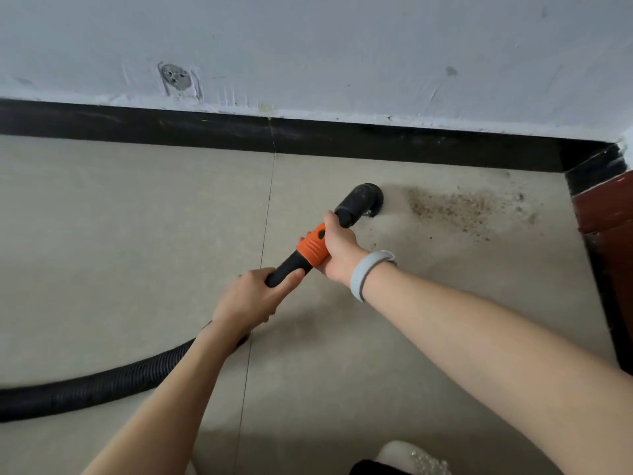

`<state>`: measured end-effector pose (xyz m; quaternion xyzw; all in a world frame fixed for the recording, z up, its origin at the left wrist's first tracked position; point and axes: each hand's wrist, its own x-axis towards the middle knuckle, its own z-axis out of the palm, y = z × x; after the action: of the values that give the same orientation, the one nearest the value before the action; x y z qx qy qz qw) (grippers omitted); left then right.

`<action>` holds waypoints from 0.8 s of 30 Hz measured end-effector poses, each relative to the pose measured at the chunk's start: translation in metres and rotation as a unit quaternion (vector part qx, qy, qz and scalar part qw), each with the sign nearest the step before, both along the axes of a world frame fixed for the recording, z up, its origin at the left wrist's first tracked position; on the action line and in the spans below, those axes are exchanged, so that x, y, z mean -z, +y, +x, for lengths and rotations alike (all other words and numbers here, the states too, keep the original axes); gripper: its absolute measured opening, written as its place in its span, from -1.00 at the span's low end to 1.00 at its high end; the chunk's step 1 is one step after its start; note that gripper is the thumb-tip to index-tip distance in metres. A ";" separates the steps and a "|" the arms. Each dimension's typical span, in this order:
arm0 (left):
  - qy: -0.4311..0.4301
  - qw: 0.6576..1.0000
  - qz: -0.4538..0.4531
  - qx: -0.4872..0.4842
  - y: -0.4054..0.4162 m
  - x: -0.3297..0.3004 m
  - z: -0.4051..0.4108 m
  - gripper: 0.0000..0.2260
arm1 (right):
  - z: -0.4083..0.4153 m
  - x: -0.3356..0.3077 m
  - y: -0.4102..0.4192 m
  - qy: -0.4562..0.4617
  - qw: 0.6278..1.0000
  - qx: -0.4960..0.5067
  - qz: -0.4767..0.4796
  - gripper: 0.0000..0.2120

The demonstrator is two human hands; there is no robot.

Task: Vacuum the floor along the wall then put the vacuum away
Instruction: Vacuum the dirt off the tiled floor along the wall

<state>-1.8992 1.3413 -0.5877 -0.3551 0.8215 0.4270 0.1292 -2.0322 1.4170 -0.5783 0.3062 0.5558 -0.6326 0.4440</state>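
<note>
The vacuum nozzle (363, 197), a black elbow-shaped end piece, is set mouth-down on the tiled floor (137, 217), ahead of both hands and toward the wall. It is carried by a short wand whose long axis runs on a diagonal, from the near left up to the far right. The orange collar (312, 247) of that wand is gripped by the right hand (337, 250), whose fingers are curled closed round the collar with the thumb laid forward along the black tube toward the nozzle. The black handle section (284, 270) just behind the collar is held by the left hand (251, 296), its fingers wrapped fully round it from below; the two hands lie almost touching, the right one nearer the nozzle. From behind the left hand the ribbed black hose (102, 382) is trailed away to the left across the floor. The relation on which the coming move is judged to turn is this: the patch of brown grit (455, 209) lies to the right of the nozzle, apart from its mouth by a strip of bare tile, and roughly parallel to the black skirting board (376, 142) beyond the fingers. The wand would therefore need to be swept rightward, across its own axis, not pushed forward. Further right, past the grit, a dark red wooden frame (606, 214) is seen at the corner, which may limit the sweep. A grey wristband (368, 274) is worn on the right wrist.
</note>
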 end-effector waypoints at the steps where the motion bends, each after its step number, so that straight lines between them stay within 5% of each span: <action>1: -0.002 1.000 -0.022 -0.014 -0.003 -0.002 -0.002 -0.58 | -0.005 -0.003 -0.007 -0.007 1.000 -0.014 -0.011 -0.70; 4: 0.002 0.997 -0.065 -0.049 -0.012 -0.003 -0.005 -0.54 | -0.015 -0.005 -0.028 0.016 0.997 -0.071 -0.009 -0.71; 9: 0.006 0.997 0.013 -0.077 -0.023 -0.003 0.010 -0.57 | 0.005 0.010 -0.048 0.047 0.991 -0.119 0.040 -0.53; 13: -0.013 0.997 0.069 -0.041 -0.029 0.001 0.049 -0.53 | 0.056 0.029 -0.043 0.035 0.996 -0.043 0.063 -0.42; 20: -0.043 0.994 0.064 0.076 -0.022 0.005 0.075 -0.51 | 0.091 0.021 -0.003 0.009 0.994 0.068 0.082 -0.59; 24: -0.023 0.998 -0.029 0.051 -0.021 0.004 0.062 -0.51 | 0.073 0.017 -0.017 0.028 0.997 0.035 0.061 -0.60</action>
<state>-1.8368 1.3203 -0.5912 -0.3261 0.8476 0.3871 0.1596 -1.9595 1.4004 -0.5953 0.3344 0.5946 -0.6207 0.3864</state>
